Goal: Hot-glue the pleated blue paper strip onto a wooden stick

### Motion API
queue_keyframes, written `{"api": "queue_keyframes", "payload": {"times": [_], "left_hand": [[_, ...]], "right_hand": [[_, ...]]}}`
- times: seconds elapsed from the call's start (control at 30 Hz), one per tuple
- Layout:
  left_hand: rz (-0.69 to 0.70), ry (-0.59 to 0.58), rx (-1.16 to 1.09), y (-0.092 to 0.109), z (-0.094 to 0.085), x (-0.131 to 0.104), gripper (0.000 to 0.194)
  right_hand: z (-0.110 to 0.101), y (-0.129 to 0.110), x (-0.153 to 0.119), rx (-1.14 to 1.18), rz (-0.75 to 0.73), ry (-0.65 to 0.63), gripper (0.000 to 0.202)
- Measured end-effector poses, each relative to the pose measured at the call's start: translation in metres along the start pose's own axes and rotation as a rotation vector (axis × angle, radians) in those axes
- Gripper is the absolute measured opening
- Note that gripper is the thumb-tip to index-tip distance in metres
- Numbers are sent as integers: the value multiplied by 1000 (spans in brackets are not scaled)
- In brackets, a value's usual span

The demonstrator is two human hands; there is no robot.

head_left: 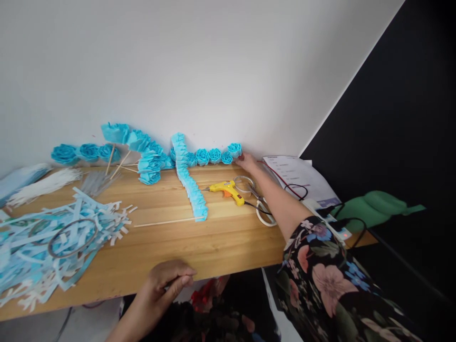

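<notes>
My right hand [246, 162] reaches to the back of the table, its fingers closed at the right side of a blue paper flower [234, 150]; the fingertips are partly hidden. Several blue flowers [214, 155] line the wall beside it. My left hand [170, 284] is over the table's front edge, thumb and fingers pressed together with nothing visible between them. A ruffled blue paper strip [185, 173] lies across the middle, its lower end on a thin wooden stick [164, 222]. The yellow glue gun [231, 191] points left toward this strip.
Scissors [265, 213] and a clear tape roll [244, 184] lie under my right forearm. Printed papers [302, 175], a power strip [338, 228] and a green object [374, 209] are at the right. Cut paper strips [71, 237] with a ring [73, 238] cover the left.
</notes>
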State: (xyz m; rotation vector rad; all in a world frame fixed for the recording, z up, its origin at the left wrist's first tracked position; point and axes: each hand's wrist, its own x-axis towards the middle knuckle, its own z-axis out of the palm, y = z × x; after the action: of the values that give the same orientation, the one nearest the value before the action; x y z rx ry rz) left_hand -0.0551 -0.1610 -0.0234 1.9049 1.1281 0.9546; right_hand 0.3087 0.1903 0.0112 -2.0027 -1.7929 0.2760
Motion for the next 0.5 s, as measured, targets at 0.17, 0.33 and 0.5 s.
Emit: {"api": "queue_keyframes", "payload": {"times": [0.17, 0.33, 0.5], "left_hand": [[-31, -228, -47, 15, -11, 16, 46], [137, -332, 94, 49, -32, 75, 37], [357, -273, 505, 57, -26, 191, 27]], "right_hand": [[2, -5, 1, -10, 28, 44, 26], [5, -16, -3, -6, 98, 175, 37], [10, -15, -9, 26, 122, 154, 35]]}}
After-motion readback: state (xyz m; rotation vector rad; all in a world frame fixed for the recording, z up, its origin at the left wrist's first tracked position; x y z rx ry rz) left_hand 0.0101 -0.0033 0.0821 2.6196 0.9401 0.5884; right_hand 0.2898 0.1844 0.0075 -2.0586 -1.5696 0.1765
